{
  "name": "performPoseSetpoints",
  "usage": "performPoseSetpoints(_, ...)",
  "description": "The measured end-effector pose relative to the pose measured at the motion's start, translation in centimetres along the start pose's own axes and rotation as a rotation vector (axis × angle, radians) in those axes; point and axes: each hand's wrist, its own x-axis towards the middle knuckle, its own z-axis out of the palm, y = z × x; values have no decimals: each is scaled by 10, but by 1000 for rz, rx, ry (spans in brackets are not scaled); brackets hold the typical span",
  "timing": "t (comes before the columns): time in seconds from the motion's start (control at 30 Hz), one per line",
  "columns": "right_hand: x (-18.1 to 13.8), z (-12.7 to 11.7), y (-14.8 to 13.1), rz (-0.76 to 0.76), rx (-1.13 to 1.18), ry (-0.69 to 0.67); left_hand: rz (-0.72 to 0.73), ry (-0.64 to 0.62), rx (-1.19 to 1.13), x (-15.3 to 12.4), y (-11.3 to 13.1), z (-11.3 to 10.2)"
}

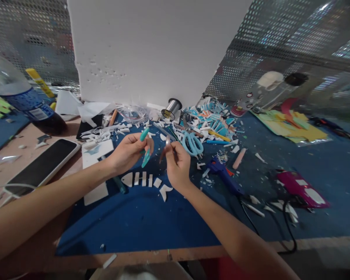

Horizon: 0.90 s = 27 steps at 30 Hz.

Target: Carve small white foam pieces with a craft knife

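Observation:
My left hand point(130, 151) is raised over the blue mat point(140, 229), its fingers curled in and long teal nails pointing right. My right hand point(178, 163) faces it a short gap away, thumb pressed to the fingers. Whatever either hand pinches is too thin or hidden to make out. Just below them lie white foam pieces set out like a fish skeleton: a pointed head point(127, 179), several small bars point(144, 179) and a forked tail point(165, 191). Behind my right hand are light blue scissors point(192, 143). A spool of fine silvery wire or thread point(172, 109) stands further back.
A blue glue gun point(224, 175) with a black cord lies to the right, near a magenta object point(301, 188). Scraps point(216, 120) are heaped at the back against a white board point(154, 50). At the left are a phone point(43, 167) and a soda bottle point(32, 105).

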Motion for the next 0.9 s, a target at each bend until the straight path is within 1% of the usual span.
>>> performPoseSetpoints(0.1,1,1,3,14,44,28,-4,-35,-10,-6,10,11)
performPoseSetpoints(0.2,2,2,3,-11,108,23,-19,-32,-61,-11,17,22)
performPoseSetpoints(0.33,2,1,0,-28,80,11,-63,-26,-77,-16,23,32)
performPoseSetpoints(0.53,2,0,-1,-15,40,7,-60,-30,-92,-19,26,36)
performPoseSetpoints(0.7,2,0,0,4,64,-8,-88,-23,-112,-20,29,38)
performPoseSetpoints(0.9,2,0,0,-21,59,-8,-101,-8,-87,-20,31,40)
